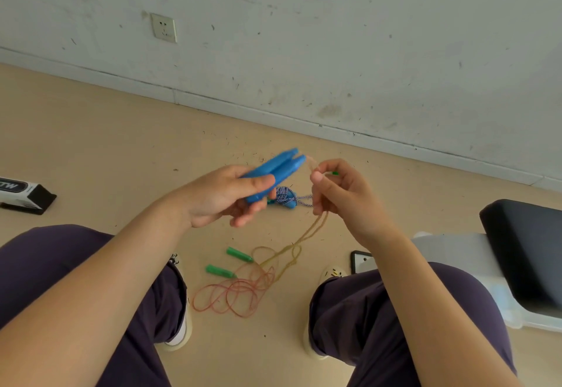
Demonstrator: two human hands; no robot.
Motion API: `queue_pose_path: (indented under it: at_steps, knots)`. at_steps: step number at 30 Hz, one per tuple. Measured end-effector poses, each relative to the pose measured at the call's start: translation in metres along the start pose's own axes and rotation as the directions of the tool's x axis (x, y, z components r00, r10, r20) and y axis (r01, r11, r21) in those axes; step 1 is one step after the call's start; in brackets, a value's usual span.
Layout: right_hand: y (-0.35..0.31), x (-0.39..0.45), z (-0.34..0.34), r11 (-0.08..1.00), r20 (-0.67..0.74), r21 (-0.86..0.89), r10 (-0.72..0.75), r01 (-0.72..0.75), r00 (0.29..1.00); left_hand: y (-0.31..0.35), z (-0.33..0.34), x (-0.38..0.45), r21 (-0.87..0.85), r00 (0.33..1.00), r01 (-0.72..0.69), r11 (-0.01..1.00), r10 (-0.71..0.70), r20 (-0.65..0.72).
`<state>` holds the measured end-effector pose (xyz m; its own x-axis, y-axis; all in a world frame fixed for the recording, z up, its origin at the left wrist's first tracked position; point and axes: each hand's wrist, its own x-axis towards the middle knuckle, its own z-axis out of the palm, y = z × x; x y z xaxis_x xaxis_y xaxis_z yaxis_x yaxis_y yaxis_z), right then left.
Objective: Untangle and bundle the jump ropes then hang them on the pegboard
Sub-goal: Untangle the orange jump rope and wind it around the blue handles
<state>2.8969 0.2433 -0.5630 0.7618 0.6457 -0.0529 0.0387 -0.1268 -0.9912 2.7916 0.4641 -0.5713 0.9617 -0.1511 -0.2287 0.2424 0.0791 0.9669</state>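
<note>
Above beige flooring point(91, 149), left hand point(225, 195) gripped both blue handles point(273, 171) together for bundling, while right hand point(340, 192) pinched the yellow cord point(313, 228) to draw it taut.

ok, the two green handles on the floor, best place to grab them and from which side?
Take the green handles across their plastic bodies, from above. They lie flat and near parallel between the feet, free ends up-left; the rope leaves their lower-right ends into a loose tangle, so stay clear of that end.
</note>
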Motion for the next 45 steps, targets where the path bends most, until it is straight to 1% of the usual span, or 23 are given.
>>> queue_pose_path:
  at_steps: [2, 4, 5, 6, 7, 9, 11, 13, 15, 18, 21, 25, 28, 30, 32, 34, 37, 38, 39, 42, 43, 44, 45]
  knots:
    - [0.004, 0.002, 0.0, 0.997, -0.066, -0.078, 0.006, -0.011, 0.998, 0.0, -0.001, 0.004, -0.095, 0.977, -0.117, 0.989, 0.097, -0.191]
    - [0.007, 0.004, 0.0, 0.982, -0.133, -0.184, 0.009, -0.034, 0.991, 0.0, -0.003, 0.008, -0.095, 0.904, -0.207, 0.974, 0.153, -0.398]
    - [0.007, 0.004, 0.001, 0.97, -0.149, -0.237, 0.009, -0.045, 0.989, -0.001, -0.004, 0.01, -0.039, 0.866, -0.206, 0.978, 0.163, -0.473]
    - [0.007, 0.003, 0.002, 0.959, -0.151, -0.281, 0.005, -0.048, 0.988, -0.002, -0.005, 0.012, 0.038, 0.841, -0.169, 0.985, 0.164, -0.516]
    - [0.007, 0.003, 0.003, 0.948, -0.141, -0.315, -0.002, -0.043, 0.99, -0.004, -0.006, 0.013, 0.113, 0.838, -0.105, 0.988, 0.15, -0.524]
    - [0.005, 0.001, 0.007, 0.932, -0.085, -0.361, -0.015, -0.016, 0.996, -0.006, -0.006, 0.012, 0.263, 0.894, 0.068, 0.962, 0.059, -0.444]
    - [0.001, -0.002, 0.013, 0.929, -0.001, -0.369, -0.026, 0.024, 1.0, -0.008, -0.004, 0.01, 0.431, 0.956, 0.205, 0.879, -0.086, -0.28]
    - [-0.002, -0.005, 0.018, 0.933, 0.061, -0.354, -0.048, 0.067, 0.997, -0.01, 0.001, 0.007, 0.558, 0.966, 0.256, 0.79, -0.234, -0.112]
    - [-0.004, -0.005, 0.021, 0.933, 0.102, -0.349, -0.058, 0.09, 0.993, -0.009, 0.007, 0.005, 0.569, 0.95, 0.257, 0.781, -0.313, 0.001]
    - [-0.005, -0.006, 0.025, 0.93, 0.138, -0.356, -0.046, 0.093, 0.989, -0.006, 0.016, 0.003, 0.507, 0.951, 0.222, 0.833, -0.301, 0.078]
    - [-0.006, -0.007, 0.027, 0.938, 0.134, -0.332, -0.059, 0.101, 0.989, -0.005, 0.022, 0.003, 0.448, 0.963, 0.193, 0.873, -0.255, 0.082]
    - [-0.007, -0.007, 0.023, 0.95, 0.089, -0.296, -0.076, 0.099, 0.993, -0.002, 0.02, 0.003, 0.369, 0.978, 0.132, 0.92, -0.182, 0.105]
    - [-0.009, -0.007, 0.021, 0.968, 0.088, -0.239, -0.051, 0.071, 0.995, 0.001, 0.014, 0.002, 0.311, 0.992, 0.061, 0.949, -0.091, 0.082]
    - [-0.01, -0.006, 0.02, 0.989, 0.071, -0.151, 0.012, -0.002, 0.997, 0.002, 0.009, 0.003, 0.224, 1.0, 0.006, 0.975, -0.007, 0.005]
    - [-0.009, -0.005, 0.017, 0.992, 0.043, -0.116, 0.048, -0.043, 0.998, 0.0, 0.007, 0.006, 0.148, 0.992, -0.039, 0.988, 0.056, -0.114]
    - [-0.006, -0.002, 0.013, 0.983, 0.044, -0.175, 0.063, -0.055, 0.997, -0.003, 0.008, 0.01, 0.118, 0.973, -0.065, 0.991, 0.089, -0.214]
    - [0.0, 0.002, 0.007, 0.935, 0.068, -0.348, 0.102, -0.072, 0.992, -0.008, 0.007, 0.015, 0.064, 0.931, -0.112, 0.992, 0.127, -0.343]
    - [0.002, 0.003, 0.004, 0.917, 0.073, -0.392, 0.11, -0.073, 0.991, -0.008, 0.004, 0.016, 0.034, 0.902, -0.138, 0.99, 0.14, -0.408]
    - [0.005, 0.003, 0.002, 0.9, 0.065, -0.429, 0.117, -0.078, 0.991, -0.008, 0.0, 0.016, 0.006, 0.858, -0.167, 0.986, 0.148, -0.491]
    - [0.007, 0.003, -0.007, 0.843, 0.008, -0.526, 0.139, -0.114, 0.99, -0.009, -0.016, 0.017, -0.037, 0.651, -0.229, 0.973, 0.125, -0.749]
    - [0.007, 0.003, -0.008, 0.831, 0.0, -0.542, 0.15, -0.126, 0.989, -0.01, -0.019, 0.017, -0.036, 0.609, -0.226, 0.973, 0.112, -0.785]
    - [0.006, 0.003, -0.01, 0.825, 0.001, -0.549, 0.16, -0.133, 0.987, -0.011, -0.02, 0.017, -0.023, 0.609, -0.201, 0.979, 0.106, -0.786]
    - [0.007, 0.002, -0.01, 0.825, 0.006, -0.549, 0.165, -0.134, 0.986, -0.012, -0.018, 0.018, 0.003, 0.651, -0.164, 0.987, 0.111, -0.751]
